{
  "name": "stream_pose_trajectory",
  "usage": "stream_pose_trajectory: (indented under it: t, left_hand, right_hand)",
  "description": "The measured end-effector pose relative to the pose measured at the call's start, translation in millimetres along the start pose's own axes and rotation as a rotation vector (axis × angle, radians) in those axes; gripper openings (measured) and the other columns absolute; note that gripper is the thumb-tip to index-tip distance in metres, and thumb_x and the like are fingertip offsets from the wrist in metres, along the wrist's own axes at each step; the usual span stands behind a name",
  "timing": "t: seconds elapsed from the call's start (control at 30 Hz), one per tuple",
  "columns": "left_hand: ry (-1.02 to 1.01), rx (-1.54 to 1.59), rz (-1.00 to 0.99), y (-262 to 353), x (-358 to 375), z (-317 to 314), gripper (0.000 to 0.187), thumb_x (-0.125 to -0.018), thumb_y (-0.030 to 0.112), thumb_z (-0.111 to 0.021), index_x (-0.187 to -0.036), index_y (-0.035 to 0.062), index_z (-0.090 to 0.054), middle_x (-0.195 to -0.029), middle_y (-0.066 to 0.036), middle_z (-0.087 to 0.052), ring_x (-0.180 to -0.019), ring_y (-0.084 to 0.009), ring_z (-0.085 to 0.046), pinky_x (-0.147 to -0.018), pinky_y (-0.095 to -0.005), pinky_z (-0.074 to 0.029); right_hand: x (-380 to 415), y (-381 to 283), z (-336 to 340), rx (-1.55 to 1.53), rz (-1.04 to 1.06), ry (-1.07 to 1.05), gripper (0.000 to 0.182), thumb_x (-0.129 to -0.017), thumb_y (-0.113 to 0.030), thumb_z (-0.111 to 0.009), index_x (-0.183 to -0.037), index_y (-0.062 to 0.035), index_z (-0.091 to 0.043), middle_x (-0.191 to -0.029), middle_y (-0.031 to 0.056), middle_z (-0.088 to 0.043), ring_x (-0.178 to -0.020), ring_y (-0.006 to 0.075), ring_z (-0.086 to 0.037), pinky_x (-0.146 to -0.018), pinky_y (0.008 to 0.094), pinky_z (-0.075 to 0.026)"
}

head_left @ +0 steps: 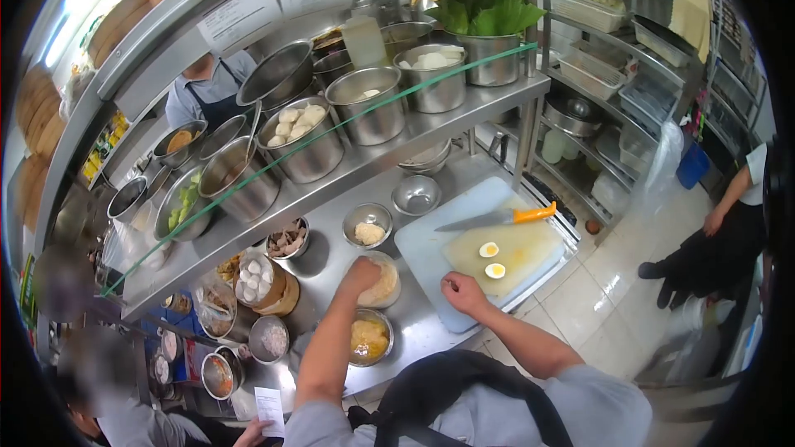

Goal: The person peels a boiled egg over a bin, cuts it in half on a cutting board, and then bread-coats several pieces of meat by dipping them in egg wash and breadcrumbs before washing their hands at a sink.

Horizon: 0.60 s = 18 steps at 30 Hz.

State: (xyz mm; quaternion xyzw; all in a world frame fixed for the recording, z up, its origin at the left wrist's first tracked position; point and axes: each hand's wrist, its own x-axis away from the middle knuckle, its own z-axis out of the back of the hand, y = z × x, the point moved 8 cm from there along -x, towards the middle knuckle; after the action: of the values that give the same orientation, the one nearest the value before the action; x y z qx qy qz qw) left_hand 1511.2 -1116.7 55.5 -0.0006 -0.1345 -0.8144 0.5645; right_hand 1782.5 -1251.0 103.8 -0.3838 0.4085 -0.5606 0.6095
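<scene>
The round plastic container (383, 281) of pale, crumbly filling is sitting on the steel counter (331, 261) just left of the cutting board, and the left hand (361, 273) is dipping into it from above, fingers curled down into the contents; whether they are pinching anything is hidden by the back of the hand. The right hand (462, 292) is resting on the near left part of the light blue cutting board (431, 257), fingers loosely bent and holding nothing. So the container is lying directly under the left hand, while the right hand is sitting a little apart from it, to its right.

Two egg halves (492, 260), cut faces up and yolks showing, are lying on a thin pale sheet (517, 248) laid over the board, beyond and to the right of the right hand. A knife with an orange handle (497, 217) is lying further back, its long axis running left to right, blade pointing left.

Nearer the body a second container of yellow mash (368, 338) is standing. Behind, small steel bowls (416, 194) are standing, and a shelf of brushed steel pots (364, 103) is holding white balls and leafy greens (487, 10). Another person (720, 240) is standing on the tiled floor at right.
</scene>
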Motion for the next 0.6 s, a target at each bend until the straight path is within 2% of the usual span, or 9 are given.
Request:
stream_pose_trajectory:
  t: [0.07,0.2,0.27,0.37,0.4,0.47,0.53,0.57,0.6]
  left_hand:
    - [-0.111,0.055,0.03,42,32,50,0.032,-0.087,0.017,-0.048,-0.092,-0.005,-0.071,-0.106,-0.027,-0.067,-0.1,-0.0444,-0.063,-0.094,-0.0475,-0.049]
    - [-0.115,0.078,-0.026,59,37,66,0.031,-0.088,0.016,-0.047,-0.088,-0.0031,-0.072,-0.104,-0.028,-0.067,-0.098,-0.044,-0.063,-0.092,-0.0485,-0.049]
    - [-0.044,0.151,0.133,47,43,64,0.031,-0.087,0.016,-0.048,-0.09,-0.0031,-0.072,-0.102,-0.027,-0.068,-0.098,-0.0429,-0.064,-0.092,-0.0483,-0.049]
    - [-0.037,0.343,0.224,52,52,82,0.03,-0.087,0.015,-0.049,-0.092,-0.0037,-0.072,-0.103,-0.026,-0.068,-0.099,-0.0421,-0.064,-0.091,-0.0481,-0.049]
    - [-0.039,0.344,0.224,48,44,71,0.03,-0.087,0.015,-0.049,-0.092,-0.0037,-0.072,-0.103,-0.026,-0.068,-0.099,-0.0421,-0.064,-0.091,-0.0481,-0.049]
    - [-0.003,0.395,0.089,37,46,29,0.032,-0.081,0.021,-0.056,-0.099,-0.0009,-0.071,-0.103,-0.022,-0.069,-0.094,-0.0334,-0.067,-0.086,-0.0429,-0.052]
    - [-0.253,-0.131,-0.194,74,41,18,0.024,-0.085,0.018,-0.054,-0.092,0.0042,-0.073,-0.092,-0.02,-0.069,-0.084,-0.0331,-0.067,-0.078,-0.0444,-0.052]
    - [-0.185,-0.183,-0.144,72,42,28,0.025,-0.085,0.019,-0.053,-0.089,0.0038,-0.073,-0.091,-0.023,-0.068,-0.083,-0.0333,-0.067,-0.075,-0.0448,-0.051]
    - [-0.086,0.12,0.101,49,39,34,0.026,-0.084,0.019,-0.053,-0.09,0.0025,-0.072,-0.09,-0.025,-0.067,-0.083,-0.0358,-0.066,-0.078,-0.0463,-0.051]
  right_hand:
    - [0,-5,0,-0.02,0.142,0.055,0.017,-0.089,-0.018,-0.061,-0.09,-0.0022,-0.066,-0.063,0.0077,-0.057,-0.055,0.0134,-0.05,-0.053,0.0306,-0.042]
    - [0,-6,2,-0.029,0.057,0.016,0.017,-0.088,-0.018,-0.061,-0.091,-0.0019,-0.066,-0.065,0.0093,-0.059,-0.056,0.0153,-0.052,-0.055,0.0317,-0.044]
    - [2,-12,2,-0.001,0.106,0.014,0.018,-0.088,-0.018,-0.062,-0.091,-0.0019,-0.066,-0.066,0.0096,-0.06,-0.058,0.0163,-0.054,-0.056,0.0326,-0.045]
    - [-2,-4,1,0.024,0.048,-0.001,0.016,-0.087,-0.018,-0.062,-0.092,-0.0027,-0.067,-0.068,0.0105,-0.061,-0.061,0.0175,-0.057,-0.059,0.0325,-0.047]
    - [-3,-1,3,0.024,0.046,-0.001,0.016,-0.087,-0.018,-0.062,-0.092,-0.0027,-0.067,-0.068,0.0105,-0.061,-0.061,0.0175,-0.057,-0.059,0.0325,-0.047]
    - [0,-5,3,-0.003,0.145,0.05,0.015,-0.087,-0.016,-0.063,-0.091,-0.0021,-0.066,-0.069,0.0104,-0.062,-0.063,0.0171,-0.058,-0.06,0.0319,-0.048]
    - [-6,37,-7,0.045,0.172,0.11,0.015,-0.087,-0.014,-0.061,-0.091,-0.0009,-0.066,-0.072,0.0092,-0.065,-0.066,0.0162,-0.06,-0.063,0.0321,-0.05]
    - [-5,19,-3,0.032,0.145,0.061,0.014,-0.087,-0.013,-0.06,-0.091,-0.0003,-0.066,-0.073,0.0067,-0.065,-0.069,0.0155,-0.06,-0.064,0.0325,-0.05]
    - [-10,18,-5,0.022,0.162,0.048,0.014,-0.088,-0.012,-0.059,-0.09,-0.0002,-0.065,-0.073,0.0072,-0.065,-0.069,0.0146,-0.06,-0.064,0.0315,-0.049]
